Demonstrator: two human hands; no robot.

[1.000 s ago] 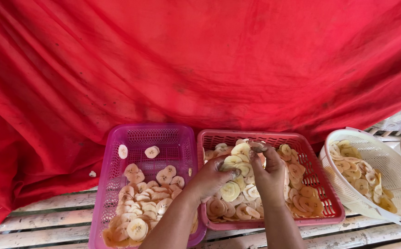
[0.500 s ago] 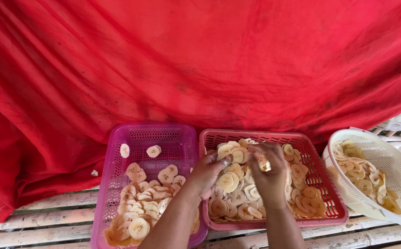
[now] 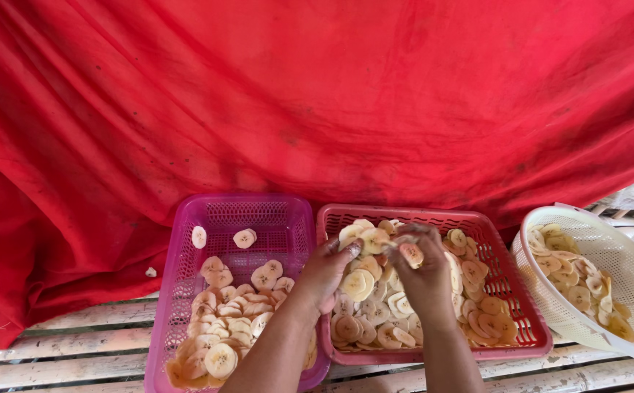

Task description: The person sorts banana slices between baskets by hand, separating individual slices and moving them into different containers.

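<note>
A pale round slice [image 3: 411,254] sits pinched in the curled fingers of the right hand [image 3: 424,275], above the heap of slices [image 3: 375,306] in the red basket [image 3: 510,291]. The left hand [image 3: 326,273] rests on that heap, fingers bent and loosely spread, gripping nothing I can make out. A purple basket [image 3: 186,247] of slices lies just left; a white strainer [image 3: 623,255] right, red cloth [image 3: 317,102] behind.

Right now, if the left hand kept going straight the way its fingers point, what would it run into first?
The left hand points up and to the right, over the red basket. It would most likely meet the heaped banana slices just past its fingertips, though the height above them is hard to judge from this single view.
</note>
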